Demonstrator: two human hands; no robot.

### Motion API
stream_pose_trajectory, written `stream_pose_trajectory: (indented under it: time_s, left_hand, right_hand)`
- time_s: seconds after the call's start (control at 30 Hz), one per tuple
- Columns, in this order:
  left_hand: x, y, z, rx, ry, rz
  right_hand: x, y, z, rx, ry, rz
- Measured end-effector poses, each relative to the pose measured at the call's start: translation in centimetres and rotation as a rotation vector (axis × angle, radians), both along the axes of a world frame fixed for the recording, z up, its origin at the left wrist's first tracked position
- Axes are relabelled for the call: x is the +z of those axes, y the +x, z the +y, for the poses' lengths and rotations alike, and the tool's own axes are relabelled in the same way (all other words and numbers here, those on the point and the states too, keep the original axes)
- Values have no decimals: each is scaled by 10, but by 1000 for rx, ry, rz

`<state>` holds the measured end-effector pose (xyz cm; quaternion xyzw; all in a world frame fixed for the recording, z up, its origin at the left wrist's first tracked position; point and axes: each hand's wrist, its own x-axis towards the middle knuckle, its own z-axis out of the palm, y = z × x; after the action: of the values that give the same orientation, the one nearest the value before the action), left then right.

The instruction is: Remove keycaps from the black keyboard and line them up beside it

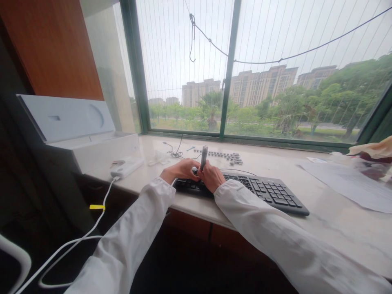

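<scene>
A black keyboard [269, 192] lies on the pale stone sill [324, 212] in front of me. My right hand [212, 176] is closed around a grey pen-like tool [203, 157] held upright over the keyboard's left end. Beside it, my left hand [181, 169] rests on the keyboard's left end, fingers curled toward the tool's tip; what they touch is hidden. A row of loose dark keycaps [225, 155] lies behind the keyboard, toward the window.
An open white box [92, 147] stands at the left with its lid up. In front of it lies a white device [126, 167] with a white cable [92, 228] hanging off the edge. Papers [343, 179] and bags [372, 157] lie at the right. A thin cable [176, 153] lies by the window.
</scene>
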<state>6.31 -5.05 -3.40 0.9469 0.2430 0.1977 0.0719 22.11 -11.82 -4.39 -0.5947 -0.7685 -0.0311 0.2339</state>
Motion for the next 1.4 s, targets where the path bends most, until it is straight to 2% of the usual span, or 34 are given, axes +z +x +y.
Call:
stream_pose_trajectory:
  time_s: [0.23,0.53,0.67,0.93,1.13,1.4]
  left_hand:
    - [0,0,-1,19,-24,-11]
    - [1,-11,-5,-56,-210,-96]
    - [-1,-13,-5,-69,-241,-127]
    - [-4,-13,-6,-80,-173,-151]
    - [-5,-14,-2,-10,-101,-119]
    - [2,-11,-8,53,3,-51]
  right_hand:
    - [0,0,-1,-7,6,-1]
    - [2,0,-2,10,14,-28]
    - [0,2,0,26,20,-34]
    - [-7,7,7,98,44,-9]
    - [-9,7,8,109,69,-40]
    - [-9,6,6,80,111,-68]
